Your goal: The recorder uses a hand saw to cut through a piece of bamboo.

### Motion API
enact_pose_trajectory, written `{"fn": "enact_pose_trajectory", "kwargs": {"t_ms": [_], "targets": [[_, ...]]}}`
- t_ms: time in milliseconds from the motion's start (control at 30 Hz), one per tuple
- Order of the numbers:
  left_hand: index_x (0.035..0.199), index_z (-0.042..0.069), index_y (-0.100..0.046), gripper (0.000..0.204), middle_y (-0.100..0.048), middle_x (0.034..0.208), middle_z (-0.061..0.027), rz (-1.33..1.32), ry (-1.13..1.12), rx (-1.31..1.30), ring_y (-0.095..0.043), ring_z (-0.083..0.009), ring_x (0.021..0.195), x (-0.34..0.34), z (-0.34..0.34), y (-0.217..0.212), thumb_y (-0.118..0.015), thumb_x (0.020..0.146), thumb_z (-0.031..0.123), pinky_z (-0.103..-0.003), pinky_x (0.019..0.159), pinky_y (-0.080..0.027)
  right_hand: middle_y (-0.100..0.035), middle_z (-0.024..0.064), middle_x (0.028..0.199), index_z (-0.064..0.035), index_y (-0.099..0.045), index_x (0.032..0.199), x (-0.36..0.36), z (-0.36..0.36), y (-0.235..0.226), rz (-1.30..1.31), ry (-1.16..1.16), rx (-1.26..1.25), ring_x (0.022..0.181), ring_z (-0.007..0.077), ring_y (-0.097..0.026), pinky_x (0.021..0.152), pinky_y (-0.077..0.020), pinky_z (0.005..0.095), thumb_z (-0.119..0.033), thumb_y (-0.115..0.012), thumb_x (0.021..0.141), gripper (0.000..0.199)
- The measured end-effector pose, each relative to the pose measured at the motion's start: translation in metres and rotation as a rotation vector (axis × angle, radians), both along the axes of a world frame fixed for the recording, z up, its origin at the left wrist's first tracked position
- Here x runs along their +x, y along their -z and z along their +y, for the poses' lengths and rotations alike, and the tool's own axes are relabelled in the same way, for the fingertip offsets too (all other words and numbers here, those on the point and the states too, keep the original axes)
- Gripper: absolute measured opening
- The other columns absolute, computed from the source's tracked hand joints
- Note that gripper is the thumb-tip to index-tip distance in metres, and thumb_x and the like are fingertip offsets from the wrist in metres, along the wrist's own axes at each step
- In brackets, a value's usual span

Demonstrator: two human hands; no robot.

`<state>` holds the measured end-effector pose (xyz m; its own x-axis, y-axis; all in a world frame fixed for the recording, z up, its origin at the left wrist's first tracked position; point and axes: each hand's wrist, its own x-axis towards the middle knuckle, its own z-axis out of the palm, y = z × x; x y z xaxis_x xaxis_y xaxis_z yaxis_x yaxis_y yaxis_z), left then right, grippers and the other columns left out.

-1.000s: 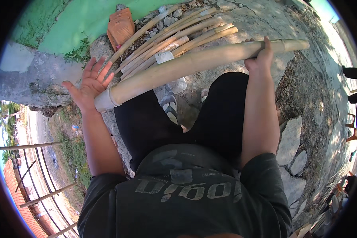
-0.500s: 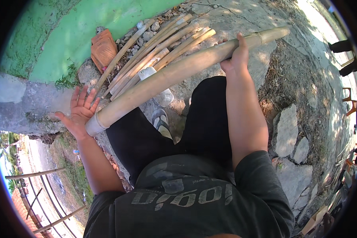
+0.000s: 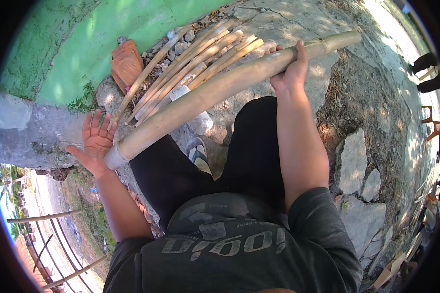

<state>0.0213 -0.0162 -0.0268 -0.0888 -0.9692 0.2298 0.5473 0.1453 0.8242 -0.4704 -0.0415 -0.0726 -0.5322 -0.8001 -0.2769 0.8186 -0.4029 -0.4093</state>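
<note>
A thick, pale bamboo pole (image 3: 200, 99) lies slantwise above my thighs, its near end at the left and its far end up at the right. My right hand (image 3: 292, 68) grips it towards the far end, just below a ringed joint, with fingers wrapped beneath and the thumb on top. Against the pole's lower left end rests the base of my left hand (image 3: 96, 146), palm up, its fingers spread and stretched out. Several thinner bamboo poles (image 3: 176, 73) lie side by side on the ground beyond the thick one.
Stacked reddish clay tiles (image 3: 127, 66) sit by the green wall (image 3: 112, 24). Pale stone blocks (image 3: 200, 123) lie near my sandalled foot (image 3: 197, 151). Broken concrete slabs (image 3: 353, 161) are on the ground at right. Dark legs of another person (image 3: 428, 73) show at the far right edge.
The thick pole has shifted very slightly, its left end a little lower and its far end a little to the right. My left hand has dropped slightly with it, fingers still spread.
</note>
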Motion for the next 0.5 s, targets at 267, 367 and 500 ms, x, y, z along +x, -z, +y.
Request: {"fn": "enact_pose_trajectory", "kwargs": {"t_ms": [267, 367, 500], "targets": [[0.149, -0.004, -0.03, 0.111, -0.037, 0.151, -0.0271, 0.029, 0.054, -0.138, -0.042, -0.0442, 0.136, 0.007, -0.002, 0.001, -0.046, 0.081, 0.082, -0.059, 0.112, -0.035, -0.052, 0.0122, 0.091, -0.0036, -0.038, 0.111, -0.003, -0.001, 0.002, -0.04, -0.009, -0.117, 0.08, 0.0268, -0.056, 0.078, -0.0532, 0.0456, -0.047, -0.06, 0.094, 0.052], [0.148, -0.005, -0.031, 0.109, -0.037, 0.15, -0.0286, 0.045, 0.081, -0.186, -0.043, -0.0454, 0.135, 0.006, -0.002, 0.0, -0.046, 0.083, 0.081, -0.058, 0.112, -0.035, -0.052, 0.0124, 0.091, -0.0013, -0.04, 0.11, 0.001, 0.001, -0.004, -0.04, 0.028, -0.087, 0.081, 0.0271, -0.056, 0.077, -0.0534, 0.0446, -0.049, -0.061, 0.093, 0.055], [0.147, -0.005, -0.033, 0.106, -0.039, 0.149, -0.0293, 0.062, 0.144, -0.237, -0.044, -0.0464, 0.134, 0.007, -0.003, -0.003, -0.044, 0.085, 0.08, -0.058, 0.113, -0.034, -0.052, 0.0127, 0.091, 0.0003, -0.042, 0.108, 0.003, 0.003, -0.007, -0.045, 0.035, -0.073, 0.082, 0.0274, -0.056, 0.078, -0.0534, 0.0446, -0.05, -0.061, 0.092, 0.056]]}}
